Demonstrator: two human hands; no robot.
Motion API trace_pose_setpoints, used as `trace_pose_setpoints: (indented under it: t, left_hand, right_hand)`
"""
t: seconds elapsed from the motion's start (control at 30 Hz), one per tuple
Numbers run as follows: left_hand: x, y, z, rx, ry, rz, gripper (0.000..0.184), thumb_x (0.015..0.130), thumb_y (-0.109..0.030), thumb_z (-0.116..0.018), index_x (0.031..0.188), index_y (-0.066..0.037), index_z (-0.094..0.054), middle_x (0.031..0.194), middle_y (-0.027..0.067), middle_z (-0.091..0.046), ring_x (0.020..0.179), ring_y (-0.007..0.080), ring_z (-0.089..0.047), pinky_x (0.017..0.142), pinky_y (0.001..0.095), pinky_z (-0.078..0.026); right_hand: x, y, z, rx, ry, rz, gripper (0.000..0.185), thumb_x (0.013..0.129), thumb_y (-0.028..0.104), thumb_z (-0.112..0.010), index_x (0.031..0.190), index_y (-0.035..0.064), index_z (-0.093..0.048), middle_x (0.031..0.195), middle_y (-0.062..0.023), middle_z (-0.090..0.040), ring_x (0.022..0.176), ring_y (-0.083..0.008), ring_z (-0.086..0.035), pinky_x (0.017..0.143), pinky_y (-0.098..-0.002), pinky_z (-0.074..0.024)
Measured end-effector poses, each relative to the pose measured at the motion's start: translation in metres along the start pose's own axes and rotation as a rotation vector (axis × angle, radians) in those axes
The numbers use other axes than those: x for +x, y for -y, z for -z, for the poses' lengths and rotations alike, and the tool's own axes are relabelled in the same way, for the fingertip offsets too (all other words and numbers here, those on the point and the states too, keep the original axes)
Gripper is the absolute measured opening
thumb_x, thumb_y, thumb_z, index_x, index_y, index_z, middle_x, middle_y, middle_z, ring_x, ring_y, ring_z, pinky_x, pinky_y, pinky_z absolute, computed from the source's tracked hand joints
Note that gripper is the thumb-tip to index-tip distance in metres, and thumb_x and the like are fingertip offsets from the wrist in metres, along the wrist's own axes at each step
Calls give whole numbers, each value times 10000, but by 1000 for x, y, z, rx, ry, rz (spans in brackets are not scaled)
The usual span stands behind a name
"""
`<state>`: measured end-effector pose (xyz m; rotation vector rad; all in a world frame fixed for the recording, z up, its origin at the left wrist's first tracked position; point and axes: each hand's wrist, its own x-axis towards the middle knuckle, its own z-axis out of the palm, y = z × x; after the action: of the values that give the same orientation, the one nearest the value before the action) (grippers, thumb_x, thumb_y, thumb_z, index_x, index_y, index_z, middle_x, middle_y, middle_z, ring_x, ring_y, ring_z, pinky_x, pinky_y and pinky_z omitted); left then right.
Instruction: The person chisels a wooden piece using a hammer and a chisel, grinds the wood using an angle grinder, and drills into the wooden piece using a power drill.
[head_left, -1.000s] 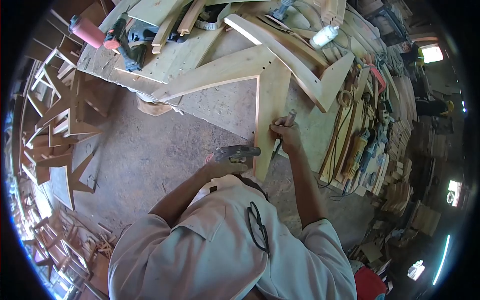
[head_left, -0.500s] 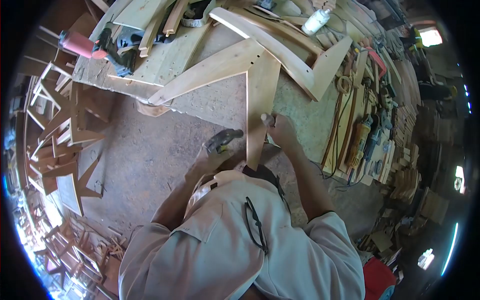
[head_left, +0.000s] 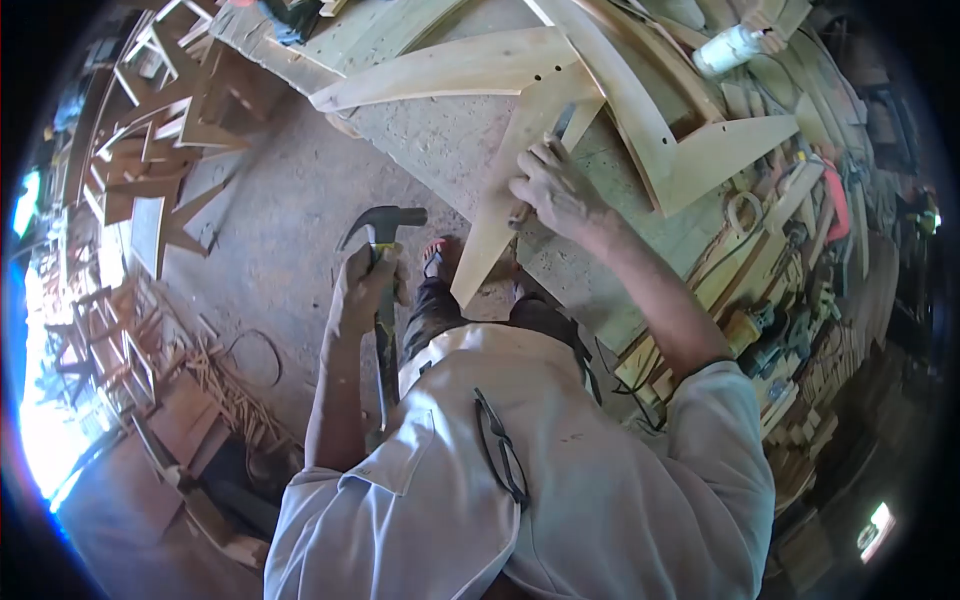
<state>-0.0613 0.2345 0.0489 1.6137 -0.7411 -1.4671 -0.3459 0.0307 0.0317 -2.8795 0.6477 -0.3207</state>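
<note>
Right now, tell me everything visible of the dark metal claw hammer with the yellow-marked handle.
The dark metal claw hammer has a curved claw toward the picture's left and a blunt striking end toward its right. Yellow shows just below the head; the lower handle looks dark, its material unclear. The person's left hand grips the handle high, close under the head. The handle runs back toward the pale cloth shirt; whether its end touches the cloth is unclear.
</note>
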Motion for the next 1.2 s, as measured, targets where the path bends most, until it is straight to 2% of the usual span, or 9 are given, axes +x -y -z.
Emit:
trace_pose_setpoints:
  t: [0.03,0.2,0.57,0.67,0.8,0.9,1.0,1.1,1.2]
  left_hand:
    - [-8,-1,-6,-87,-45,44,332,1037,-301,-597,1177,0,-590,817,63,-638,565,137,-604,500,290,-511]
    - [-35,-12,-15,-185,-150,74,341,1027,-296,-616,1187,4,-591,805,55,-628,541,128,-593,491,277,-503]
    - [-73,-23,-48,305,-92,97,423,920,-86,-638,1310,56,-555,701,-17,-545,520,69,-490,471,253,-406]
    - [-77,-18,-61,348,-31,84,333,943,-134,-647,1253,-18,-606,618,-31,-518,491,79,-482,451,288,-384]
    - [-75,-3,-63,503,9,137,286,920,-254,-691,1018,13,-662,601,2,-552,528,90,-516,488,326,-417]
    - [-73,-12,-70,573,77,200,415,925,-181,-668,1278,25,-596,617,-19,-547,519,76,-503,474,288,-408]
    - [-71,-13,-75,587,62,198,407,920,-211,-680,1240,32,-615,594,-15,-544,518,79,-507,478,297,-411]
    - [-74,-20,-81,558,18,165,299,910,-277,-691,949,17,-652,610,18,-560,564,91,-532,520,335,-439]
    - [-76,-19,-83,543,-13,189,289,907,-271,-682,967,12,-663,616,16,-563,570,92,-537,526,333,-445]
  right_hand:
    - [-5,-9,-4,1,8,23,122,855,119,-595,809,92,-705,940,-128,-585,1079,-314,-571,1141,-501,-355]
    - [-26,-20,-5,-35,57,92,125,853,116,-601,814,108,-720,975,-114,-594,1080,-295,-564,1117,-501,-365]
    - [-33,-33,-4,-175,234,71,152,848,160,-624,799,109,-759,931,-104,-655,1038,-283,-594,1061,-461,-394]
    - [-38,-38,-9,-138,252,78,138,825,134,-628,769,83,-744,916,-119,-647,1061,-291,-586,1075,-457,-391]
    - [-38,-41,-14,-140,266,95,156,826,161,-636,762,92,-761,889,-110,-657,1066,-277,-584,1080,-442,-387]
    - [-36,-41,-14,-130,283,83,159,825,158,-636,756,93,-764,891,-105,-659,1061,-269,-583,1073,-427,-393]
    - [-35,-40,-13,-114,304,73,148,821,140,-633,766,82,-757,910,-108,-656,1057,-273,-581,1062,-421,-399]
    - [-36,-39,-6,-40,198,68,123,820,108,-623,828,58,-735,940,-114,-651,1047,-287,-586,1046,-429,-419]
    - [-37,-35,9,28,59,75,124,851,87,-599,905,60,-708,941,-118,-650,1057,-305,-589,1022,-438,-440]
